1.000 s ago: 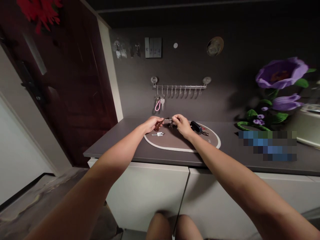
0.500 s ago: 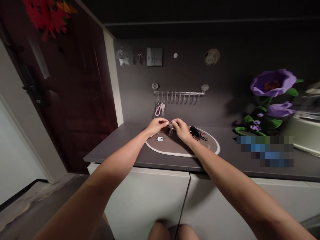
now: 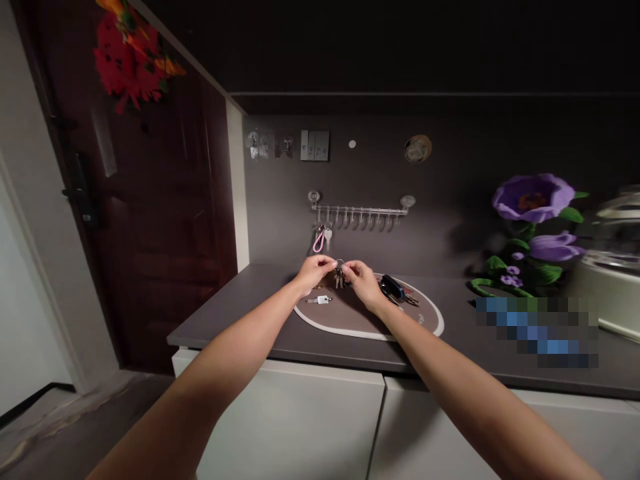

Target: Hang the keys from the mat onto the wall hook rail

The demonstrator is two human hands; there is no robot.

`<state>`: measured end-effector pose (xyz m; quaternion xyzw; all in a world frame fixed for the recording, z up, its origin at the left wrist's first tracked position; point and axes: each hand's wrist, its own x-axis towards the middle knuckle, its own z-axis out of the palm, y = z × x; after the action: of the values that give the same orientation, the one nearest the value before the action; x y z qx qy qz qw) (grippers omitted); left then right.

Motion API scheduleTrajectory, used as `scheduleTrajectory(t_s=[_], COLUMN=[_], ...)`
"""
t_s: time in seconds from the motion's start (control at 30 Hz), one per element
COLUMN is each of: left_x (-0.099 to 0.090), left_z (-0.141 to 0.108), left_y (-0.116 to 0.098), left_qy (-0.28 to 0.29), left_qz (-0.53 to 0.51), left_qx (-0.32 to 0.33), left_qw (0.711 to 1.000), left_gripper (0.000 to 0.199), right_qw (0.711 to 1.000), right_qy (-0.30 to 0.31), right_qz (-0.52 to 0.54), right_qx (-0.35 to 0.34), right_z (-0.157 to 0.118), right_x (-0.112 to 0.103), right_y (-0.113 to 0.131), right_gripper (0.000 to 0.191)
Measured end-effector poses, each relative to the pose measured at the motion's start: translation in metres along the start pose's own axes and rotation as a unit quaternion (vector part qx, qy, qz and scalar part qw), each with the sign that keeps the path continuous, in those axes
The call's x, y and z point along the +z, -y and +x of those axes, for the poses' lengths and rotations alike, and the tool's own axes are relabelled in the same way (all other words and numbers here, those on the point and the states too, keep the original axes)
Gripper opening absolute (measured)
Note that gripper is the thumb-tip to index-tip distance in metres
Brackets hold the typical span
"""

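Observation:
Between my two hands hangs a bunch of keys on a metal ring, held above the oval mat. My left hand pinches the ring from the left, fingers closed on it. From the other side my right hand grips the same ring between thumb and fingers. Below my left hand, a single key with a white tag lies on the brown oval mat with its pale rim. Beside my right hand, a dark key fob with keys rests on the mat, partly hidden by the hand.
On the wall behind is a clear hook rail, with keys and a pink strap on its left hooks. Purple flowers and a pale rounded container stand on the counter's right. A dark red door is at left.
The view has tilted up, so everything sits lower in the picture. Both hands stay at the key ring, which now shows more clearly between them.

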<state>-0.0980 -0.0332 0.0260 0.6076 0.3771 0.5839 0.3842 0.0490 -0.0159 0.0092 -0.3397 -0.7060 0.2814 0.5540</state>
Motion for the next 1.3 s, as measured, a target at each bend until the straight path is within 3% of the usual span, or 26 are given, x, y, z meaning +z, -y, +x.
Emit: scheduleTrajectory(t_s=[0.3, 0.57, 0.87, 1.07, 1.3], left_x=[-0.005, -0.006, -0.007, -0.010, -0.012], left_z=[0.005, 0.006, 0.009, 0.012, 0.014], left_y=[0.003, -0.006, 0.001, 0.006, 0.008], left_qy=[-0.032, -0.077, -0.136, -0.146, -0.145], left_qz=[-0.031, -0.058, -0.002, 0.013, 0.024], left_qx=[0.026, 0.013, -0.012, -0.004, -0.013], left_qw=[0.999, 0.995, 0.991, 0.989, 0.989], left_gripper=[0.030, 0.021, 0.012, 0.014, 0.015], right_qw=[0.997, 0.990, 0.967, 0.943, 0.928], right_qy=[-0.013, -0.008, -0.108, -0.155, -0.187], right_qz=[0.074, 0.136, 0.198, 0.245, 0.259], right_qx=[0.029, 0.031, 0.121, 0.164, 0.193], right_z=[0.004, 0.039, 0.094, 0.120, 0.130], right_x=[0.008, 0.011, 0.019, 0.030, 0.038], right_y=[0.009, 0.015, 0.036, 0.044, 0.040], right_gripper=[0.032, 0.027, 0.006, 0.009, 0.014])
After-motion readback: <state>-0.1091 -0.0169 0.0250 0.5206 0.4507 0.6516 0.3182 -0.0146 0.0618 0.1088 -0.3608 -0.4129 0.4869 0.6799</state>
